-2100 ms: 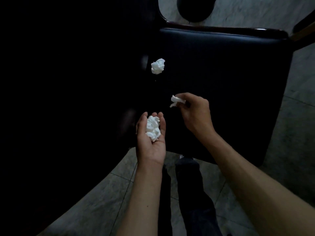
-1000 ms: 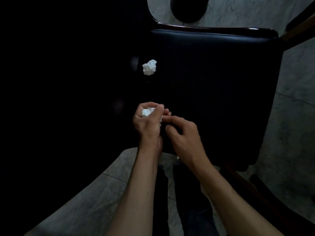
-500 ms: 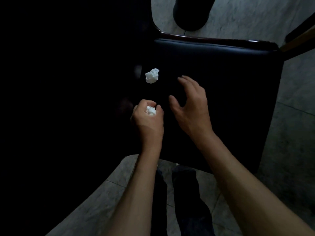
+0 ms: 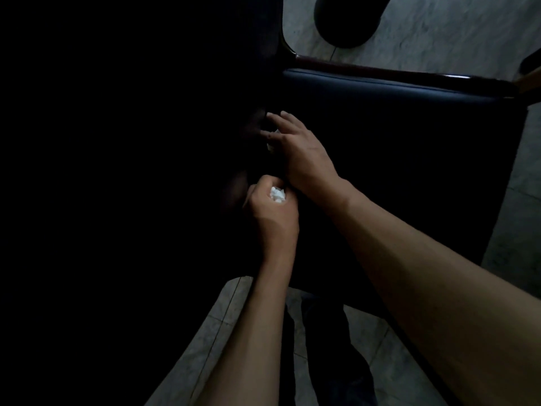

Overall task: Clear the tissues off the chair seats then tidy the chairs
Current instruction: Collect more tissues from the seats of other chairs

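My left hand is curled in a fist round crumpled white tissues, which show between thumb and fingers, over the near left part of the dark chair seat. My right hand reaches forward over the seat's left side and covers the last loose tissue ball; only a sliver of white shows under the palm. Its fingers are spread and bent down around the ball. Whether they grip it is hidden.
The chair has a dark wooden frame rail along its far edge. A round dark object stands on the grey tiled floor beyond. The whole left side is black shadow. My legs stand below.
My right hand has moved forward and left onto the loose tissue ball, covering it. My left hand keeps its fist on the gathered tissues, nearly still.
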A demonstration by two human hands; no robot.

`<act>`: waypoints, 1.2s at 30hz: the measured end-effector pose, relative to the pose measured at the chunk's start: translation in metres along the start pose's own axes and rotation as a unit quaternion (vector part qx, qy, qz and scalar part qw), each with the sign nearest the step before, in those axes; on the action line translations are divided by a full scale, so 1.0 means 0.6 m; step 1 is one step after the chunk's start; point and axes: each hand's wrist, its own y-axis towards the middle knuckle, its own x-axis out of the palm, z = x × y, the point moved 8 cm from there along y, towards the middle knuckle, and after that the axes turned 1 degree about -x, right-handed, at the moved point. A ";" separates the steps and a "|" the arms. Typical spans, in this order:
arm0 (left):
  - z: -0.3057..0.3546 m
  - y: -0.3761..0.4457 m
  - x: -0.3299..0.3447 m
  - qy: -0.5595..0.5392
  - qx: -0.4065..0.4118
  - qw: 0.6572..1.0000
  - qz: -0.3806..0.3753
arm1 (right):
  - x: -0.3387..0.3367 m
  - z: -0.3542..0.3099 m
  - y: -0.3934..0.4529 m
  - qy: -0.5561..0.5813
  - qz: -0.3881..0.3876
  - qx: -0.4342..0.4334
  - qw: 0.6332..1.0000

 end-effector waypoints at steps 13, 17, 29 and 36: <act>-0.009 -0.003 0.013 -0.021 -0.036 0.999 -0.020 | -0.040 0.023 -0.035 0.045 0.078 0.031 0.995; -0.004 -0.008 0.008 -0.028 -0.039 0.999 -0.019 | -0.047 0.040 -0.055 0.059 0.091 0.078 0.991; 0.021 -0.043 -0.021 0.003 -0.012 0.999 -0.030 | -0.075 0.030 -0.169 0.201 0.109 0.216 0.949; 0.052 -0.085 -0.064 0.020 -0.011 0.999 -0.032 | -0.114 -0.022 -0.217 0.196 0.119 0.200 0.953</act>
